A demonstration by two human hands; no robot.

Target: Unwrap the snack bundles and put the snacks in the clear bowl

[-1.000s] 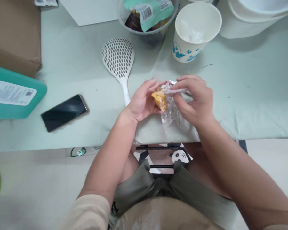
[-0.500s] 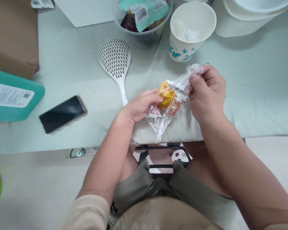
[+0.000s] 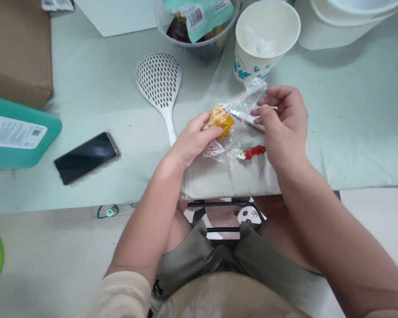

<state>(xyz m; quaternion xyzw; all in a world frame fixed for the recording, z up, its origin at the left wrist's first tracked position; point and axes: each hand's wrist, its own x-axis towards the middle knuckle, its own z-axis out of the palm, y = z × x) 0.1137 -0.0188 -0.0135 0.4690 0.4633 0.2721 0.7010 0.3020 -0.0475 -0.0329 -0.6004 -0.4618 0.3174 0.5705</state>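
My left hand [image 3: 199, 134] is closed on a yellow wrapped packet [image 3: 221, 121] and part of a clear plastic bag [image 3: 250, 95]. Just to the right, my right hand [image 3: 281, 119] has its fingers apart and curved beside the bag's upper end, holding nothing that I can see. Between the hands and nearer to me, a small red packet [image 3: 254, 153] lies at the bag's lower edge. A white strip with a dark edge shows under the bag, partly hidden by my right fingers.
A white slotted ladle [image 3: 161, 81] lies left of my hands, and a phone [image 3: 86, 158] farther left. Beyond stand a paper cup [image 3: 267, 31], a clear bowl [image 3: 199, 44] with packets and white tubs [image 3: 338, 35]. A teal container [image 3: 20, 132] and brown box [image 3: 18, 53] are at left.
My right hand has let go of the bag's top and its fingers have spread. The red packet has dropped out of the bag. My left hand has tilted the yellow packet slightly left and away.
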